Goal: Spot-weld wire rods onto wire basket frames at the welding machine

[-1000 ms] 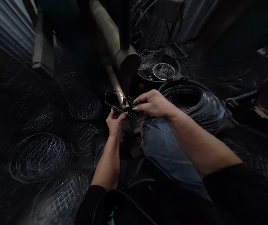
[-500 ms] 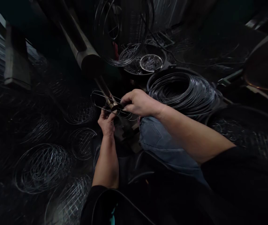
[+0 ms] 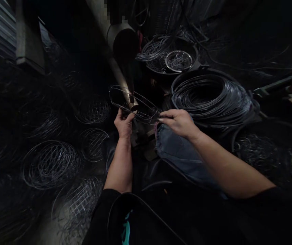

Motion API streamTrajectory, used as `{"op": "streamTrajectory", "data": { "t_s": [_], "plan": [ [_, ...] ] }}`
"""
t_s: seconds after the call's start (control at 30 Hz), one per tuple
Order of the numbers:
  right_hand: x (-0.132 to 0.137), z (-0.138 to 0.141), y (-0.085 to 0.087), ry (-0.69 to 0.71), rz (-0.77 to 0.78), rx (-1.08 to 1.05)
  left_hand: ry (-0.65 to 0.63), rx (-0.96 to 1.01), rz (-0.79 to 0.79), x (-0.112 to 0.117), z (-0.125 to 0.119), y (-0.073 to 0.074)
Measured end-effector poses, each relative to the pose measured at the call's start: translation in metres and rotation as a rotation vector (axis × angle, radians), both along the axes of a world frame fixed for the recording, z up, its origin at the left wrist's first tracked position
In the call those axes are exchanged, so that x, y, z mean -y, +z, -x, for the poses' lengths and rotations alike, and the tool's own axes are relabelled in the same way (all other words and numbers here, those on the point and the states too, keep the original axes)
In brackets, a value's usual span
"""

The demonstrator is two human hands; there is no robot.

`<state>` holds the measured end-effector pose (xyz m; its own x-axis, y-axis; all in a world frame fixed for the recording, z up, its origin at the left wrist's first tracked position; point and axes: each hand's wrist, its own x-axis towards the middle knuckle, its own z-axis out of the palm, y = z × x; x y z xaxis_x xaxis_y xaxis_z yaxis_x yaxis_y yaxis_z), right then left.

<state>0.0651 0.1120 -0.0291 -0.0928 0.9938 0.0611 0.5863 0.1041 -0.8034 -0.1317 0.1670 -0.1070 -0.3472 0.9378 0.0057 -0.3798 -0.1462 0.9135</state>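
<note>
A round wire frame (image 3: 148, 101) is held level between both hands, around the tip of a metal machine arm (image 3: 121, 80). My left hand (image 3: 123, 124) pinches its near left side between thumb and fingers, close to the arm's end. My right hand (image 3: 180, 123) has its thumb and fingers closed at the frame's right end; whether a separate small wire is also in them, I cannot tell. Above the frame, a thin dark rod comes down from a thick metal cylinder (image 3: 125, 41) and meets the arm's tip.
Right of the hands lies a large coil of wire (image 3: 202, 98). Behind it, a wide tub (image 3: 158, 70) holds wire rings and a round bowl (image 3: 179, 52) of short wire pieces. Several round wire grids (image 3: 51, 165) lie on the floor at left. More wire pieces (image 3: 255, 153) lie at right.
My right hand has moved right, from beside the arm's tip to the frame's right end. My left hand keeps its pinch on the frame. The whole view has shifted somewhat.
</note>
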Motion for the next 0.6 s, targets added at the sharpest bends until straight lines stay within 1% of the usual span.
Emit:
{"op": "streamTrajectory", "data": {
  "t_s": [0.1,0.17,0.27,0.33,0.47,0.6],
  "plan": [
    [-0.001,0.0,0.001,-0.007,0.01,-0.029,0.012,-0.042,-0.019,-0.001,0.001,-0.003],
    [0.001,0.001,0.001,-0.027,-0.012,-0.008,0.016,-0.057,-0.03,-0.001,0.001,-0.003],
    [0.003,0.003,-0.001,-0.055,-0.049,0.039,0.006,-0.046,-0.038,0.001,0.0,-0.002],
    [0.003,0.006,-0.003,-0.062,-0.048,0.037,-0.009,-0.052,-0.043,0.003,0.0,0.0],
    [0.001,0.012,-0.003,-0.095,0.039,-0.052,-0.009,-0.077,-0.044,0.006,0.0,0.0],
    [0.002,0.019,0.002,-0.108,0.161,-0.2,-0.009,-0.143,-0.038,0.007,0.002,-0.003]
  ]
}}
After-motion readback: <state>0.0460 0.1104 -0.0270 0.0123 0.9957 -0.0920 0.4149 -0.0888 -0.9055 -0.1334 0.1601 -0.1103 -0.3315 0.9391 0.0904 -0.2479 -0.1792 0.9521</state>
